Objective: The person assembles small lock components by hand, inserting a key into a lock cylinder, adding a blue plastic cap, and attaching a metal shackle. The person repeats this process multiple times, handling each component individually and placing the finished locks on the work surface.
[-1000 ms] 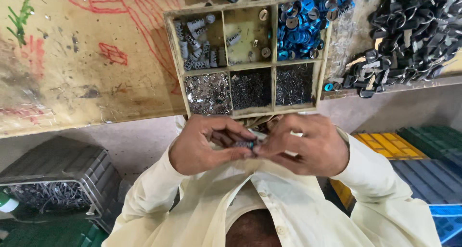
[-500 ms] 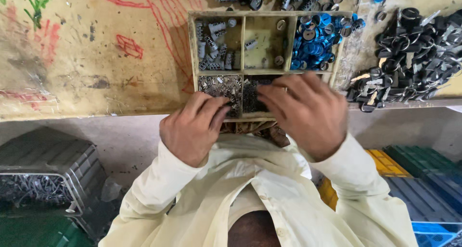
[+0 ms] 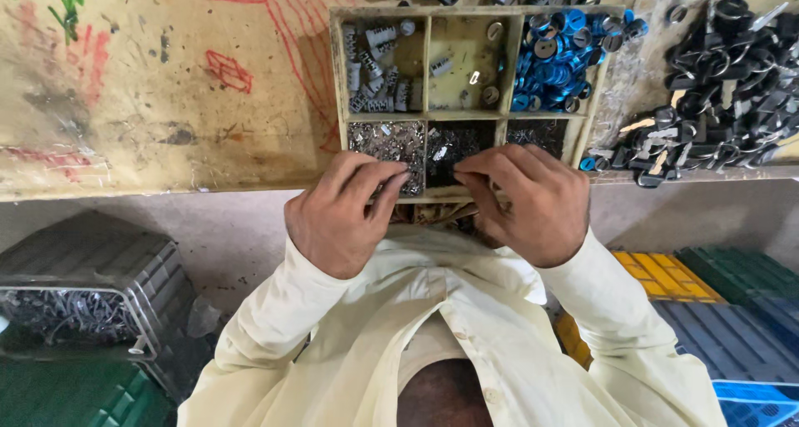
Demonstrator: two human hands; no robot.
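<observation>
A wooden tray (image 3: 337, 77) with six compartments sits at the workbench's front edge. Its back row holds grey metal cylinders (image 3: 376, 77), a few loose rings (image 3: 466, 69) and blue caps (image 3: 549, 57). The front row holds heaps of tiny metal pieces (image 3: 384, 140). My left hand (image 3: 341, 219) has its fingers curled together, tips over the front-left compartment. My right hand (image 3: 533, 202) pinches its fingertips at the front-middle compartment (image 3: 445, 148). Whatever either hand holds is hidden by the fingers.
A pile of black metal parts (image 3: 716, 86) lies on the bench to the right. The painted, stained benchtop (image 3: 166, 102) stretches left. Below are a grey crate (image 3: 83, 285) of metal pieces at left and yellow, green and blue crates (image 3: 716, 285) at right.
Both hands were joined around a small dark part in front of my chest. They have moved up to the tray's front row and come apart.
</observation>
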